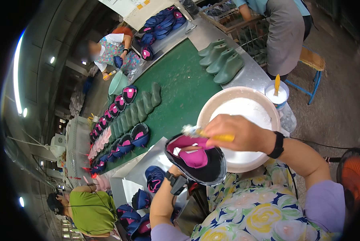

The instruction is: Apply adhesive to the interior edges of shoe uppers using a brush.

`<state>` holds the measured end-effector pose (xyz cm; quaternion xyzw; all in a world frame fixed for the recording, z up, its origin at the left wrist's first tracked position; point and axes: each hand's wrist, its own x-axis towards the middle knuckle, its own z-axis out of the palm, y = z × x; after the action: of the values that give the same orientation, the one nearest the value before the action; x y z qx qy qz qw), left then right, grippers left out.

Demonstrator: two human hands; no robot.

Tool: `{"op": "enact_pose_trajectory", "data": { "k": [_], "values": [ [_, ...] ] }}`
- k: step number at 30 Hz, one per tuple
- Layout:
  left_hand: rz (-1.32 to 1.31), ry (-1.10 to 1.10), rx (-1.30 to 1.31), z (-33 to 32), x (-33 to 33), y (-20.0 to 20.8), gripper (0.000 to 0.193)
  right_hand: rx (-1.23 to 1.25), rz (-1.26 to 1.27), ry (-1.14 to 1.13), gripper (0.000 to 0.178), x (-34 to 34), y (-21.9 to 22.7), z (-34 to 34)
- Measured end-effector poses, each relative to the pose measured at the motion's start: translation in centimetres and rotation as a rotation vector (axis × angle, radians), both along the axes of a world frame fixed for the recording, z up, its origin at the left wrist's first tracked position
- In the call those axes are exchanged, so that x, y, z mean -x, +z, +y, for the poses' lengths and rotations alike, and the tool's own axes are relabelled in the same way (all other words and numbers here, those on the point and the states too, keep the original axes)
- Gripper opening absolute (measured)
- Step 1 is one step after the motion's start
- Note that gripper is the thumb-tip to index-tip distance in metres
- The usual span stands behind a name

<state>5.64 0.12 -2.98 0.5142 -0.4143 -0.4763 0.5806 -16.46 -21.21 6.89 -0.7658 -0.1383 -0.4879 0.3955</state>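
Note:
My right hand [239,130] pinches a yellow-handled brush [225,137], whose bristles are white with paste. The brush head is over the near-left edge of a shoe upper [215,166], black underneath with a pink inside. My left hand [175,170] holds the upper from below; its fingers are mostly hidden behind it. Under my right hand stands a wide beige basin [204,110] with white liquid in it. Several blue uppers [155,176] lie on the metal surface beside my left forearm.
A green belt [180,84] carries rows of green shoe lasts [141,110] and uppers [129,94]. More lasts [230,68] stand on its metal edge. A small tub [282,105] holds another brush [277,82]. Other people work at the far left, near left and far right, by a wire cart [252,34].

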Motion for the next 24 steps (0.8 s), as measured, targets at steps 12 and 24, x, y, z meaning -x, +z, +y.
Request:
{"op": "enact_pose_trajectory", "data": {
  "k": [12,24],
  "values": [
    [0.05,0.138,-0.026,-0.1,1.9,-1.1,0.034,-0.089,0.433,-0.084,0.022,-1.7,-0.7,-1.2],
    [0.079,0.381,0.008,-0.5,1.7,3.9,0.019,-0.053,0.242,-0.074,0.019,-0.8,0.5,-0.9]
  ]
}}
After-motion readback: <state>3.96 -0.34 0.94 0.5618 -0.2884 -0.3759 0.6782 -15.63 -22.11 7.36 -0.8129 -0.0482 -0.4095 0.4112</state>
